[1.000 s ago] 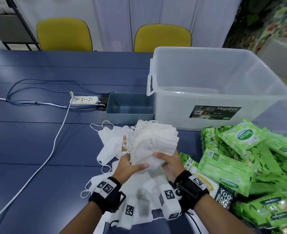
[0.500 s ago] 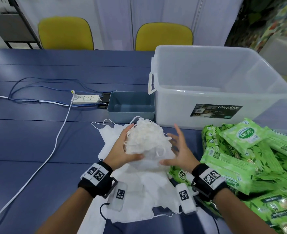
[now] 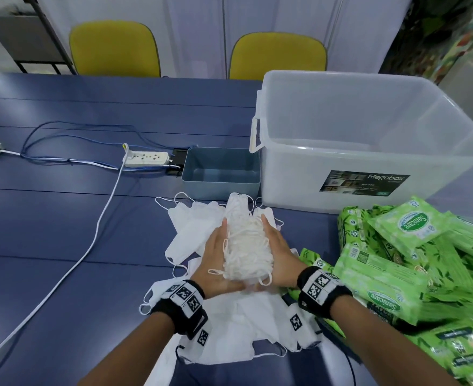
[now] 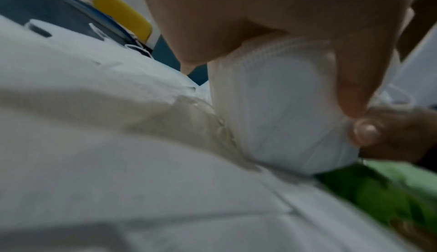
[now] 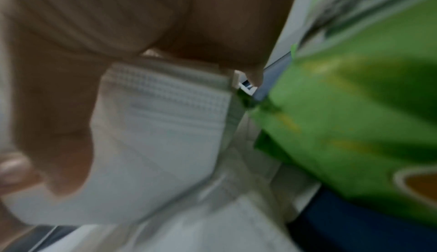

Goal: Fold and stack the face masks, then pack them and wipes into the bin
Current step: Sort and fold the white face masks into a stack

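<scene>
Stack of folded face masks (image 3: 246, 246) stands on edge, ear loops bunched on top, pressed between both hands. Left hand (image 3: 216, 260) flat against stack's left side, fingers straight; right hand (image 3: 278, 257) flat against right side, fingers straight, thumbs meeting at the near end of the stack in the left wrist view. Neither hand curls round it, just palms squeezing. Stack sits on loose unfolded masks (image 3: 229, 335) spread on the blue counter (image 3: 48, 274), more loose masks just left of stack. Green wipes packs (image 3: 413, 274) piled right of stack, nearest pack just beside right wrist. Small grey-blue tray (image 3: 221, 174) beyond stack, touching the big clear bin (image 3: 369, 151) beyond and right of stack. Power strip (image 3: 146, 159) and cables far left of stack. Two yellow chairs (image 3: 114, 48) behind counter. Wrist views blurred.
</scene>
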Motion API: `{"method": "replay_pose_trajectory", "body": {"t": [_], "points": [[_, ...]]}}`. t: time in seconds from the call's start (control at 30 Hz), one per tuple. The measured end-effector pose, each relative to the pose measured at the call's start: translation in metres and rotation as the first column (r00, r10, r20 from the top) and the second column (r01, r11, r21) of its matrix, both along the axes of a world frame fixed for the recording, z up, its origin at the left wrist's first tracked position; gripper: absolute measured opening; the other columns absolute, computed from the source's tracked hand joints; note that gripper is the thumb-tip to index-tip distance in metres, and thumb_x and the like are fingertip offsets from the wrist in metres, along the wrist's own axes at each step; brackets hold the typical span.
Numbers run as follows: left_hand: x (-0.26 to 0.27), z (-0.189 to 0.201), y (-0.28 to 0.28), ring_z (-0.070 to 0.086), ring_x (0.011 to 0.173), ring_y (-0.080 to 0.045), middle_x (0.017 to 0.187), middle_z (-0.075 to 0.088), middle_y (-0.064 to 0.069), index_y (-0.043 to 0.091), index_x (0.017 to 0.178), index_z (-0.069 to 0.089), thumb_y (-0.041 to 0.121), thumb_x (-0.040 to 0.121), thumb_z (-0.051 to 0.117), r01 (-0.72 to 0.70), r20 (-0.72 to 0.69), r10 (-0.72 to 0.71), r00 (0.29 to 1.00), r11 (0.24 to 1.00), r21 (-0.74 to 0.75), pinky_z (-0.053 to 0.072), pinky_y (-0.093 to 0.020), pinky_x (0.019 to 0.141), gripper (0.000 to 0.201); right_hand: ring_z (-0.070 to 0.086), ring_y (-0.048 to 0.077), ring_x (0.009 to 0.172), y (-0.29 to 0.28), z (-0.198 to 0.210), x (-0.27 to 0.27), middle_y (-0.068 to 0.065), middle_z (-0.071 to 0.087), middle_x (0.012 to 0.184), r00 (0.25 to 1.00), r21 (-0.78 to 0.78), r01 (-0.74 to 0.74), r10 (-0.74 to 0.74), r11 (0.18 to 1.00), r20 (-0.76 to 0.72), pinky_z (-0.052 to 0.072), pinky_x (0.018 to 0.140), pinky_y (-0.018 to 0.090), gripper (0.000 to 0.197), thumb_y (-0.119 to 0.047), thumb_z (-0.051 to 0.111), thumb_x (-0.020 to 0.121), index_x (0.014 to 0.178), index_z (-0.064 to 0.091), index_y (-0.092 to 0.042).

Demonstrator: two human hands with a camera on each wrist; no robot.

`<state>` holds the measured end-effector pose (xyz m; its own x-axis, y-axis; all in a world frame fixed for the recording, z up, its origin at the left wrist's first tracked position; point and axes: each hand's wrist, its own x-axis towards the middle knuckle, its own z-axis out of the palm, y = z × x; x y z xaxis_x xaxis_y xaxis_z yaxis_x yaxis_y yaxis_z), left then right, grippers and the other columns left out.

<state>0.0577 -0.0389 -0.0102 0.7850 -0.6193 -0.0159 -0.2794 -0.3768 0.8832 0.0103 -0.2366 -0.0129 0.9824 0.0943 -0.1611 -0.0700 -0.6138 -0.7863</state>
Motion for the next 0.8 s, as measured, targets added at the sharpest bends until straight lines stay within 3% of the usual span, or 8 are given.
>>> {"method": "replay_pose_trajectory", "body": {"t": [0.13, 0.23, 0.33, 0.43, 0.47, 0.57, 0.67, 0.8], "points": [[0.005, 0.002, -0.004, 0.043, 0.119, -0.014, 0.130, 0.036, 0.005, 0.032, 0.145, 0.011, 0.061, 0.047, 0.078, 0.047, 0.145, -0.060, 0.988, 0.995, 0.092, 0.033, -0.032, 0.106, 0.123, 0.021, 0.021, 0.136, -0.001, 0.004, 0.005, -0.001, 0.020, 0.148, 0.997, -0.233, -0.071, 0.068, 0.970, -0.021, 0.012, 0.118, 0.049, 0.136, -0.047, 0.086, 0.053, 0.143, -0.017, -0.049], [0.014, -0.004, -0.005, 0.042, 0.112, -0.017, 0.125, 0.041, -0.001, 0.027, 0.146, 0.019, 0.067, 0.060, 0.065, 0.054, 0.224, -0.117, 0.968, 0.961, 0.270, 0.036, -0.034, 0.100, 0.105, 0.038, 0.020, 0.123, 0.006, 0.005, 0.009, -0.002, 0.038, 0.142, 0.984, -0.242, -0.079, 0.114, 0.967, 0.136, 0.028, 0.110, 0.034, 0.114, -0.039, 0.080, 0.061, 0.148, 0.006, -0.040], [0.018, 0.007, -0.010, 0.039, 0.116, -0.017, 0.131, 0.045, 0.001, 0.020, 0.143, 0.032, 0.067, 0.072, 0.049, 0.089, 0.316, -0.241, 0.918, 0.899, 0.429, 0.035, -0.038, 0.106, 0.087, 0.054, 0.018, 0.107, 0.007, 0.020, 0.015, -0.005, 0.056, 0.122, 0.934, -0.150, -0.111, 0.155, 0.982, 0.321, 0.041, 0.096, 0.032, 0.078, -0.029, 0.078, 0.062, 0.130, 0.040, -0.031], [0.021, 0.019, -0.014, 0.042, 0.118, -0.017, 0.133, 0.046, 0.001, 0.021, 0.146, 0.025, 0.048, 0.057, 0.072, 0.076, 0.317, -0.198, 0.928, 0.930, 0.359, 0.034, -0.031, 0.104, 0.104, 0.049, 0.026, 0.108, 0.008, 0.021, 0.019, 0.005, 0.057, 0.116, 0.800, -0.585, -0.206, 0.479, 0.784, 0.361, 0.040, 0.096, 0.038, 0.057, -0.045, 0.066, 0.065, 0.115, 0.047, -0.025], [0.023, 0.019, -0.016, 0.046, 0.112, -0.018, 0.128, 0.049, 0.001, 0.020, 0.146, 0.022, 0.050, 0.057, 0.071, 0.082, 0.341, -0.221, 0.914, 0.923, 0.377, 0.040, -0.034, 0.100, 0.106, 0.047, 0.029, 0.110, 0.010, 0.020, 0.021, 0.005, 0.054, 0.116, 0.815, -0.684, -0.234, 0.523, 0.690, 0.248, 0.038, 0.097, 0.041, 0.054, -0.053, 0.055, 0.066, 0.113, 0.047, -0.027], [0.029, 0.015, -0.017, 0.050, 0.096, -0.018, 0.115, 0.052, 0.002, 0.021, 0.147, 0.010, 0.057, 0.061, 0.067, 0.141, 0.390, -0.318, 0.864, 0.897, 0.420, 0.045, -0.035, 0.084, 0.109, 0.044, 0.031, 0.115, 0.012, 0.019, 0.022, 0.004, 0.050, 0.124, 0.852, -0.743, -0.239, 0.503, 0.625, 0.149, 0.030, 0.103, 0.042, 0.057, -0.058, 0.040, 0.069, 0.117, 0.048, -0.030], [0.030, 0.026, -0.018, 0.050, 0.100, -0.022, 0.119, 0.052, -0.003, 0.023, 0.148, 0.010, 0.046, 0.061, 0.074, 0.132, 0.397, -0.271, 0.877, 0.930, 0.343, 0.042, -0.037, 0.084, 0.111, 0.049, 0.027, 0.110, 0.011, 0.021, 0.024, 0.003, 0.056, 0.116, 0.844, -0.678, -0.175, 0.464, 0.714, 0.270, 0.034, 0.101, 0.039, 0.052, -0.050, 0.054, 0.065, 0.111, 0.056, -0.027], [0.030, 0.032, -0.019, 0.047, 0.113, -0.016, 0.122, 0.050, 0.005, 0.020, 0.146, 0.019, 0.060, 0.058, 0.065, -0.116, 0.457, 0.022, 0.889, 0.977, 0.178, 0.038, -0.032, 0.093, 0.107, 0.055, 0.021, 0.102, -0.001, 0.033, 0.026, -0.010, 0.054, 0.104, 0.956, -0.295, 0.027, 0.061, 0.955, 0.286, 0.046, 0.092, 0.032, 0.042, -0.046, 0.059, 0.059, 0.099, 0.052, -0.032]]}}
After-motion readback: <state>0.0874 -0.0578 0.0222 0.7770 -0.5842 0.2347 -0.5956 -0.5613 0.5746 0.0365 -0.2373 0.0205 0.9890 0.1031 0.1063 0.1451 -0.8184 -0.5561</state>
